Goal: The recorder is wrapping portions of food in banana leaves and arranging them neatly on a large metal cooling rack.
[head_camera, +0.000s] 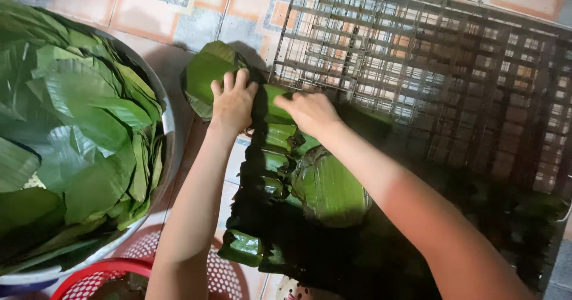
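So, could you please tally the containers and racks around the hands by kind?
Metal basin of green leaves: 1
Red plastic basket: 1
Wire rack: 1
Total: 3
Both hands, left hand and right hand, press on a leaf-wrapped bundle.

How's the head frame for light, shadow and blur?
Head view: light is uneven, bright on the leaves in the basin and on the floor tiles; a deep shadow swallows the middle and lower right, so the mat there is near black. The wire crate looks soft and smeared. Both hands, left and right, on the leaf bundle, are sharp enough. No strong glare.
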